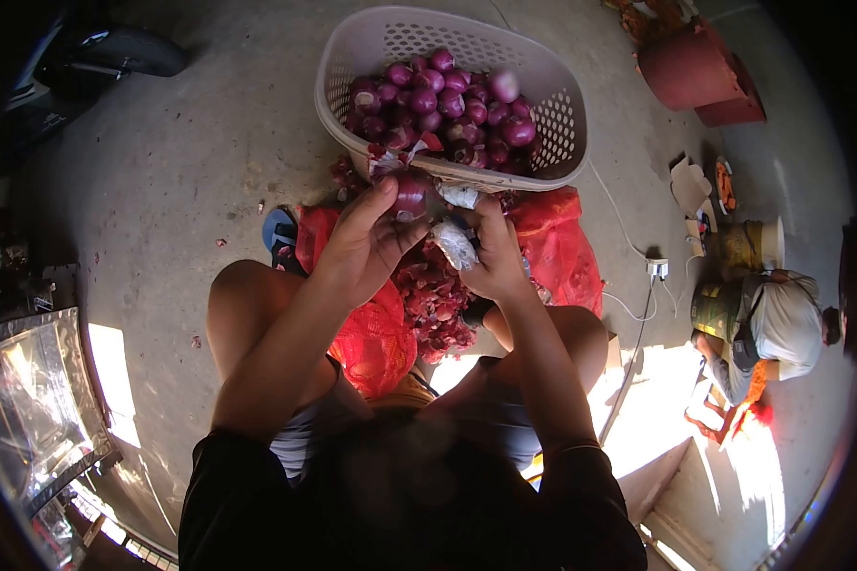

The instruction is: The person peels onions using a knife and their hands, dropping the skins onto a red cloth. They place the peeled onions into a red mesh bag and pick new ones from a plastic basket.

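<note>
Between thumb and fingers, my left hand (367, 233) holds a red onion (410, 196) just in front of the basket's near rim. My right hand (492, 249) is closed beside it, around something wrapped in whitish material (455, 245); whether a blade is there I cannot tell. A pale plastic basket (567, 81) with perforated sides holds several peeled purple onions (452, 100). Below my hands lies a heap of dark red onion skins (435, 303), between red mesh bags (376, 347) near my legs.
A power socket (657, 267) with cables lies on the floor to the right. Beyond it another person (786, 324) bends over near a bucket (769, 243). A red container (690, 71) is at the upper right, and a wheel (133, 50) at the upper left.
</note>
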Available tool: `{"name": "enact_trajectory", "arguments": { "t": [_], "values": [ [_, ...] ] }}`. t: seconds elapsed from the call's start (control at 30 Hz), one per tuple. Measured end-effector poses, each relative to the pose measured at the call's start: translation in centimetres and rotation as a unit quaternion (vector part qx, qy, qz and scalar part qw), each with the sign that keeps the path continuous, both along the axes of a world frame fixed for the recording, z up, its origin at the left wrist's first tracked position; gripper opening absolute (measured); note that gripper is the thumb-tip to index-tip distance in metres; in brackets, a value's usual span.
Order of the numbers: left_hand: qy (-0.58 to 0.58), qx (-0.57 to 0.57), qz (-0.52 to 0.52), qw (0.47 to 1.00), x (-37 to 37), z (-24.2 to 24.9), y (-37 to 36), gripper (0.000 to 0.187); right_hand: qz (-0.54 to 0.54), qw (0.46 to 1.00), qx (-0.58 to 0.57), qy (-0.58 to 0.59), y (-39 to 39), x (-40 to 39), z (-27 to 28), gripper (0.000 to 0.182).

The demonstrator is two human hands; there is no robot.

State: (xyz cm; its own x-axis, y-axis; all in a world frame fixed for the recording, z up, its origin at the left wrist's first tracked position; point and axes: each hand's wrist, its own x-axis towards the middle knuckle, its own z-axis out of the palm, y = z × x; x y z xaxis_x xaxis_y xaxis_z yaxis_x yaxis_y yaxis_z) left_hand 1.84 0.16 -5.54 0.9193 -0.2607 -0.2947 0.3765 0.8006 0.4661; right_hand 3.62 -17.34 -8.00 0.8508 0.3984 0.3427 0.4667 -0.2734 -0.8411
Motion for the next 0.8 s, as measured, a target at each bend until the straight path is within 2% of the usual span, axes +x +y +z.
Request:
{"name": "enact_trajectory", "arguments": {
  "t": [0.13, 0.23, 0.53, 0.7, 0.77, 0.8],
  "values": [
    [0.001, -0.003, -0.001, 1.0, 0.0, -0.1, 0.1, 0.031, 0.014, 1.0, -0.012, 0.0, -0.4, -0.1, -0.6, 0.054],
    [-0.001, -0.004, 0.0, 1.0, -0.1, 0.1, 0.1, 0.03, 0.007, 0.997, -0.082, -0.008, -0.6, -0.3, 0.4, 0.055],
    [-0.013, 0.016, -0.006, 1.0, 0.2, -0.3, 0.3, 0.037, -0.018, 0.996, -0.079, -0.044, -0.3, 0.0, 1.1, 0.047],
    [0.011, 0.034, -0.01, 0.999, 0.0, -0.1, 0.4, 0.041, -0.068, 0.997, 0.039, -0.017, -0.5, 0.9, 0.6, 0.043],
    [0.016, 0.036, -0.008, 0.999, 0.0, -0.1, 0.4, 0.041, -0.063, 0.994, 0.07, 0.063, -1.0, 0.7, 1.0, 0.046],
    [0.016, 0.034, -0.008, 0.999, 0.2, -0.1, 0.5, 0.041, -0.041, 0.995, 0.077, 0.056, -1.0, 0.7, 1.0, 0.048]
  ]
}}
